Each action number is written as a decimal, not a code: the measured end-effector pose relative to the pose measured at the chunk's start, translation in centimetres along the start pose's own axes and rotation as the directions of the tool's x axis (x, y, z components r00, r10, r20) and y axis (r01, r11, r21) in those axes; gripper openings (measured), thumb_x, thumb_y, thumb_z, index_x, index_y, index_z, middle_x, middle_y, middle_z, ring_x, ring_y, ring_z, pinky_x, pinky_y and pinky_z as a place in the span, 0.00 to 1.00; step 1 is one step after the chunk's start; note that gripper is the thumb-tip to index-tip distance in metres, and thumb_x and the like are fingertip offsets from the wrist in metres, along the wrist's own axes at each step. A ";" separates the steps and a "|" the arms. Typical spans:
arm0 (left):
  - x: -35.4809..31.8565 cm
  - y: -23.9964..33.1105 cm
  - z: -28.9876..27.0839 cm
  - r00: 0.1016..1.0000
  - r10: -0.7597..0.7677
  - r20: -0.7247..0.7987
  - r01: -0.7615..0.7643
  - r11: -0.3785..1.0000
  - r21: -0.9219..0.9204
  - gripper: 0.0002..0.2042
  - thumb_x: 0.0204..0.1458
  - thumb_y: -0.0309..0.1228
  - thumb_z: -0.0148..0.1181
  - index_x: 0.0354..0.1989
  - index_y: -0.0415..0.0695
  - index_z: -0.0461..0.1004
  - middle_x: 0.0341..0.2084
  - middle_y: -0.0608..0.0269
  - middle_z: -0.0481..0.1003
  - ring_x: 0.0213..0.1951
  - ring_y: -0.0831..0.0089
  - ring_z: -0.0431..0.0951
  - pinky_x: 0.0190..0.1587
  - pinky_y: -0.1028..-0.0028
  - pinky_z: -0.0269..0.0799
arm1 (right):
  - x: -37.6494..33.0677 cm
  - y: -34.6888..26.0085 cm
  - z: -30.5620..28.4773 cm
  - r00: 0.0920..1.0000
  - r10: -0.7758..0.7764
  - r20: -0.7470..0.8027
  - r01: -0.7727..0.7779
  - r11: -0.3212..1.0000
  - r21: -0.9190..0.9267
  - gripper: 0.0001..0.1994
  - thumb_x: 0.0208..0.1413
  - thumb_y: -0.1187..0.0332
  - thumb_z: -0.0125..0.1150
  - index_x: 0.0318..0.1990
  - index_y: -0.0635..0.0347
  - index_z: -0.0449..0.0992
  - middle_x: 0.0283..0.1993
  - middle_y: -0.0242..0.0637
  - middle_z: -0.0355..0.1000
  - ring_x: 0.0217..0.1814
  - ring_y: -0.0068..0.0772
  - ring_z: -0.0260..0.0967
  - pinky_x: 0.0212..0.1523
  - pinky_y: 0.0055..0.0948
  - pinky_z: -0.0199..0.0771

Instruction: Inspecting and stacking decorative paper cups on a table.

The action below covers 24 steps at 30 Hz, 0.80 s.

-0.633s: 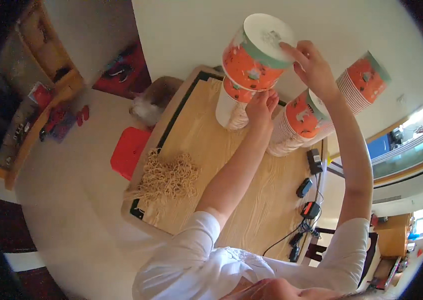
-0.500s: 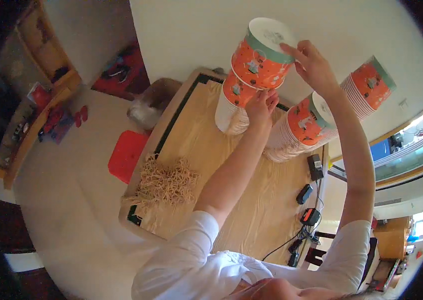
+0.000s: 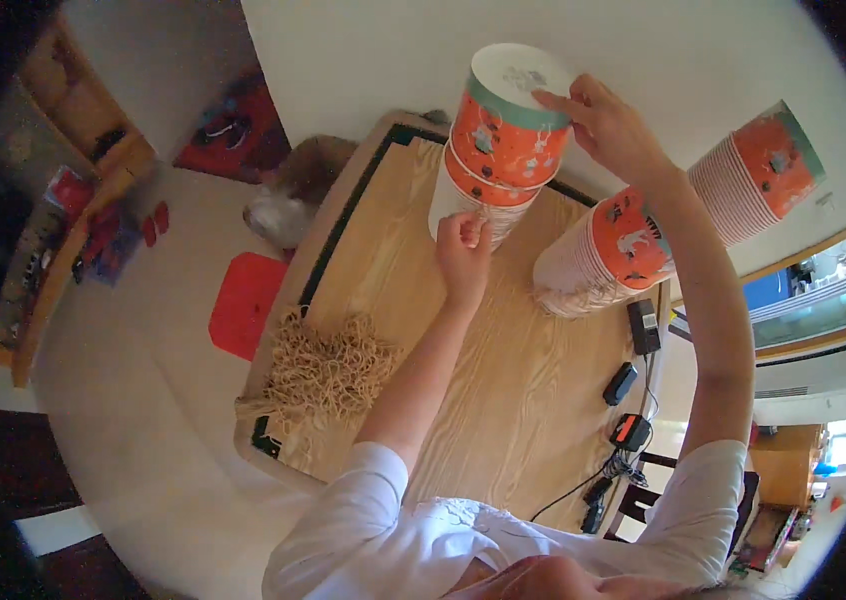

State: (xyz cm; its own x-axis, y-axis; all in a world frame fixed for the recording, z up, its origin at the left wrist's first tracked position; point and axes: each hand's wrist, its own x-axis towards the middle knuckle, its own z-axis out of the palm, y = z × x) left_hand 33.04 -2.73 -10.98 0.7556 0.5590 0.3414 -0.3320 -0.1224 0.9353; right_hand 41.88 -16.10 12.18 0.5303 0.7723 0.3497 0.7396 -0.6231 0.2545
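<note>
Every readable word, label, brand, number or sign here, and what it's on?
None can be read.
Left stack of tubs: grey mark on the white base at its top, too blurred to read.
Black adapter: pale label, too small to read.
Middle stack and right stack: printed pictures, no lettering I can make out.

The left arm (image 3: pixel 421 375) is slanting up and forward, its elbow lying low; the left grip (image 3: pixel 465 240) is standing upright at its end, the fingers curling inward; the right arm (image 3: pixel 721 310) is bending at the elbow and leaning inward; the right grip (image 3: pixel 611 125) is sitting higher, its index finger (image 3: pixel 555 102) pointing leftward.
</note>
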 end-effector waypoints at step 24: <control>2.5 -0.3 0.3 0.982 0.188 -0.007 -0.184 0.967 0.175 0.06 0.44 0.23 0.57 0.31 0.43 0.71 0.30 0.59 0.68 0.35 0.62 0.68 0.37 0.66 0.66 | -1.2 -0.6 2.5 0.999 -0.015 -0.035 0.018 0.997 0.075 0.31 0.40 0.84 0.53 0.55 0.43 0.66 0.36 0.37 0.60 0.33 0.35 0.64 0.33 0.31 0.69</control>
State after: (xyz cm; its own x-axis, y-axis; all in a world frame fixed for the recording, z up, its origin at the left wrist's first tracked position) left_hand 35.16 -1.52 -10.34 0.6761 0.5314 0.5105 -0.3613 -0.3648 0.8581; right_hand 41.82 -16.30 9.37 0.5041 0.7768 0.3776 0.7780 -0.5982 0.1921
